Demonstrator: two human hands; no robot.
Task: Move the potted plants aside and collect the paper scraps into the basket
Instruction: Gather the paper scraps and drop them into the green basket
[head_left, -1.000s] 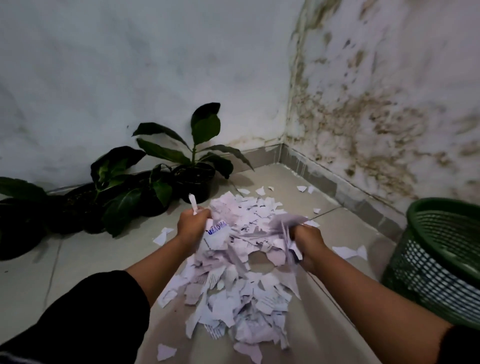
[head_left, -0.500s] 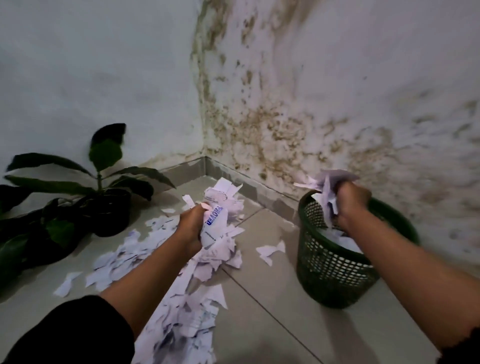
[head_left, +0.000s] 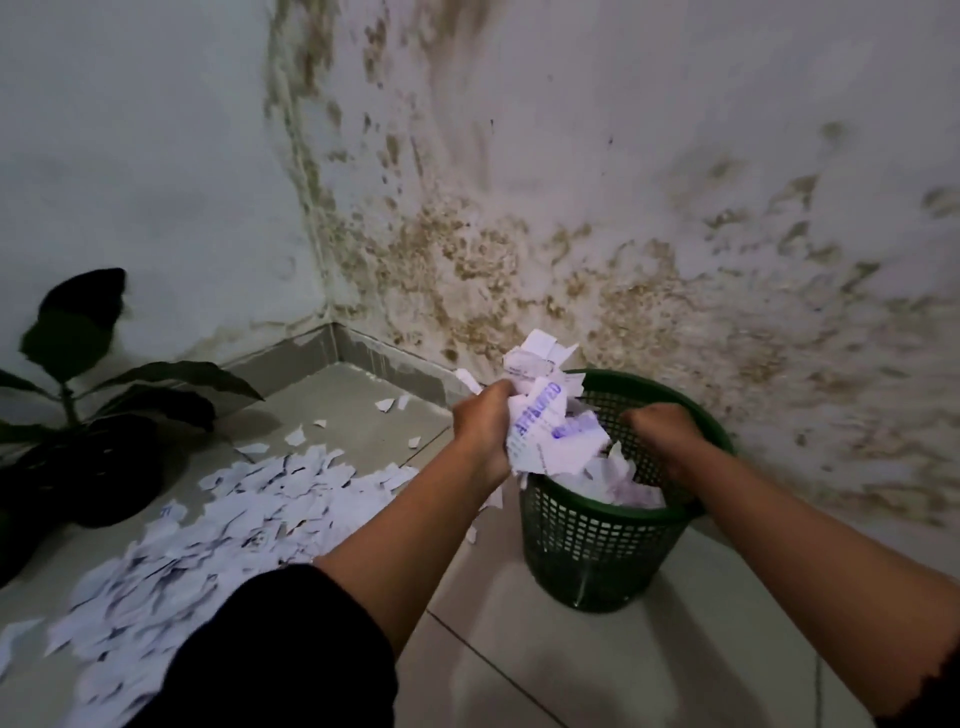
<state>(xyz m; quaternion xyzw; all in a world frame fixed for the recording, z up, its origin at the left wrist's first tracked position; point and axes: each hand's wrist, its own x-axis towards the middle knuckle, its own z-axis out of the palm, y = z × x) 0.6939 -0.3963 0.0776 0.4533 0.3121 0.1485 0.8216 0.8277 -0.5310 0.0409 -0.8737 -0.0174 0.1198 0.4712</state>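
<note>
A green mesh basket stands on the tiled floor by the stained right wall, with paper scraps lying inside it. My left hand grips a thick bunch of scraps, one stamped in blue, at the basket's left rim. Over the basket's mouth, my right hand hangs with its fingers pointing down; no paper shows in it. A wide pile of torn scraps covers the floor to the left. A dark-leaved potted plant stands at the left wall.
The room corner lies behind the pile, with a few stray scraps near the skirting. The mould-stained wall runs close behind the basket. Bare tiles lie in front of the basket.
My left hand carried its bunch of scraps from the pile over to the basket's rim. My right hand dropped lower over the basket, and the scraps it held are gone from it.
</note>
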